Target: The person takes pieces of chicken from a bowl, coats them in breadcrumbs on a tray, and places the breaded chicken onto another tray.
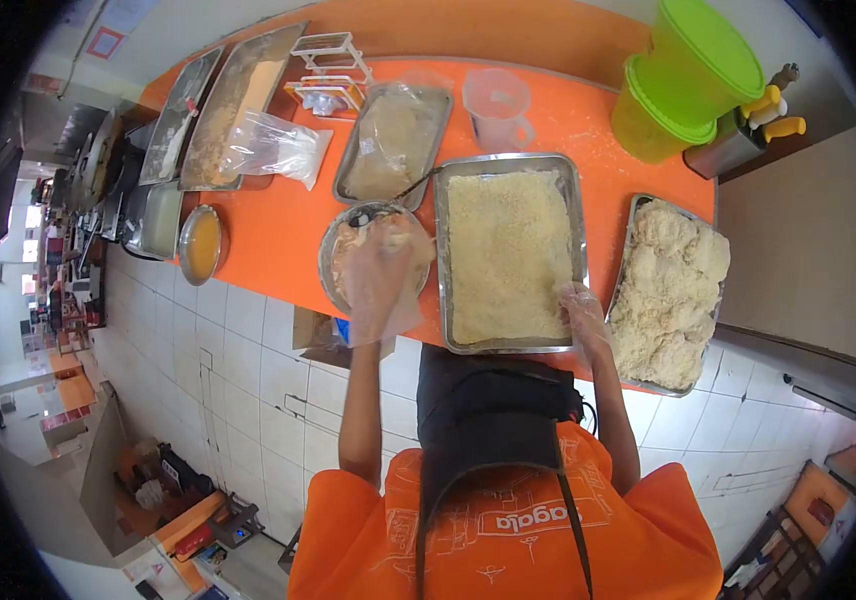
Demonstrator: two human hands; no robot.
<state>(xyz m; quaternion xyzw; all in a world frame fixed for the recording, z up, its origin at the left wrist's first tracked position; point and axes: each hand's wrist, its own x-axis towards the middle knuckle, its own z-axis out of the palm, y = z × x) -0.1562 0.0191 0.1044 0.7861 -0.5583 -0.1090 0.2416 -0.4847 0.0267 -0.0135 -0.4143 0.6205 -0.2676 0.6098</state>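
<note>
My left hand [381, 265], in a clear plastic glove, reaches into a round metal bowl [326, 268] of wet, pinkish pieces that look like raw meat in batter. Its fingers are partly hidden and blurred, so what they hold does not show. A dark-handled utensil [414, 188] rests in the bowl, its handle over the rim. To the right lies a metal tray [513, 350] spread with pale yellow crumbs [508, 255]. My right hand [580, 305], also gloved, is closed around this tray's right rim near the front corner.
A second tray heaped with crumb-coated pieces [670, 290] stands at right. Behind are a clear jug [497, 108], a tray with a plastic bag [393, 140], green buckets [663, 110] and a knife holder [718, 153]. A bowl of yellow liquid [202, 245] sits at the left edge.
</note>
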